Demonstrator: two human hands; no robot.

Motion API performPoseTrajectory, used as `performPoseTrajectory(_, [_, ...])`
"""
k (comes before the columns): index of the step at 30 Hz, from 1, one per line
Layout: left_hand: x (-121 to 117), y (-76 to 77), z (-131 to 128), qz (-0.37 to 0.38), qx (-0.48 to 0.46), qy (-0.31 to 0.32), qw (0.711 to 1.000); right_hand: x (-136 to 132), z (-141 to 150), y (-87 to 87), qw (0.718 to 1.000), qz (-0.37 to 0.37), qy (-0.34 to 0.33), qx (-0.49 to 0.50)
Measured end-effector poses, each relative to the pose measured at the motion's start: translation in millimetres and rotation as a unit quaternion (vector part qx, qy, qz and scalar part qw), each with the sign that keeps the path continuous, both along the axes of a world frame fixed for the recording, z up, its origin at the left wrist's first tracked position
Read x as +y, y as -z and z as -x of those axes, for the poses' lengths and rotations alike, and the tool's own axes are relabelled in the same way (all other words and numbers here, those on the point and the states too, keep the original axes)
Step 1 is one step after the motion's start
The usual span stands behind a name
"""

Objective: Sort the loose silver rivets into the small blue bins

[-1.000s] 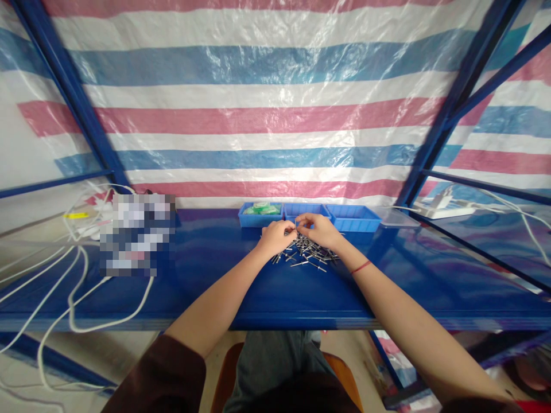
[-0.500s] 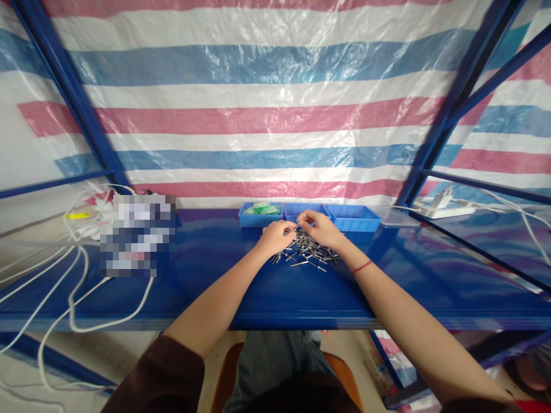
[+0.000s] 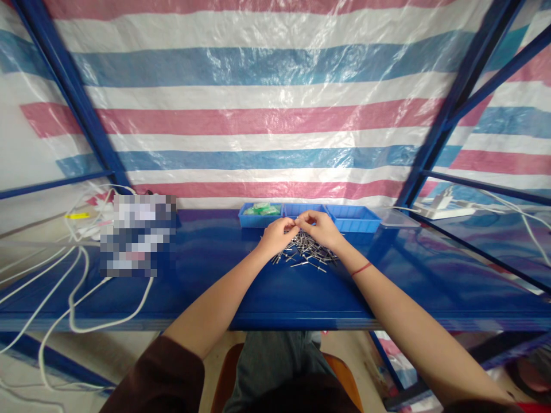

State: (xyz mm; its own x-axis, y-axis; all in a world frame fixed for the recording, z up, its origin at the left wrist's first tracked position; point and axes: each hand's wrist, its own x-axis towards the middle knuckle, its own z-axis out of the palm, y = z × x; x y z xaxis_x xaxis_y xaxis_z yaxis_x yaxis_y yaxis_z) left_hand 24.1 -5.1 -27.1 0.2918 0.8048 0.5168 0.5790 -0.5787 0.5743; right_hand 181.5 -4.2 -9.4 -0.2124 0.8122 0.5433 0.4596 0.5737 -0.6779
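Metal rivets (image 3: 307, 252) lie heaped on the blue table (image 3: 215, 281) in front of you; clock centred on the heap, 12 pointing away from you. A few strays sit at its 6 o'clock edge.

Your left hand (image 3: 278, 235) is over the rim at 10 o'clock, your right hand (image 3: 319, 228) at 1 o'clock. Fingertips of both meet, or nearly so, above the heap's far side. Grip: narrow on each hand, thumb and finger drawn together; a small pale bit shows at the tips, too small to tell whether you hold a rivet.

Bins, in a row behind your hands: left bin (image 3: 260, 222) at 10 o'clock, green packets (image 3: 267, 210) inside; middle bin (image 3: 305, 209) at 12, partly hidden by your right hand; right bin (image 3: 355, 225) at 2. White cables (image 3: 73, 292) trail well apart, 8 to 9 o'clock.
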Motion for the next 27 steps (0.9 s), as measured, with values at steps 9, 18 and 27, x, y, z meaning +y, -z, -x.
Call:
performPoseTrajectory(9, [1.3,-0.8,1.6,-0.018,-0.031,0.032,0.999,-12.3,1.2,-10.7,0.985,-0.146,-0.03,-0.084])
performPoseTrajectory(18, [1.0,-9.2,3.7,-0.001,-0.099,0.003,0.995,-8.9,-13.2,-15.5,0.973,-0.184,-0.002,-0.138])
performPoseTrajectory(27, [-0.7,-8.2,9.2,-0.02,0.07,-0.049,0.996,24.5,-30.6,1.0,0.94,-0.157,0.238,-0.186])
